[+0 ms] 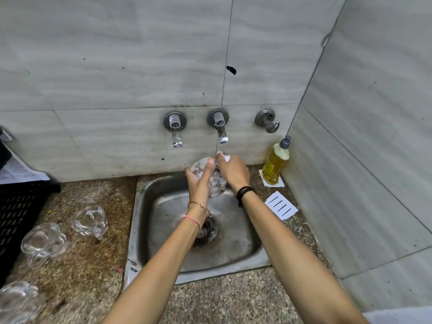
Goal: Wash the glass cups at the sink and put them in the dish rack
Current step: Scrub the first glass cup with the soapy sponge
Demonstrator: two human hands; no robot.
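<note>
Left hand [198,183] is gripping a glass cup [219,185] over the sink [238,242], fingers curled round it; right hand [232,173] is hovering at its two o'clock, grip unclear

The desk [93,265] is brown, speckled stone with a metal sink [134,230] set into it. Three glass cups [90,220] stand on its left side, near a black rack [16,211]. At the back right, a yellow bottle [275,166] stands on a white card [279,183]. Another card with black lines [281,205] lies just beside it.
</note>
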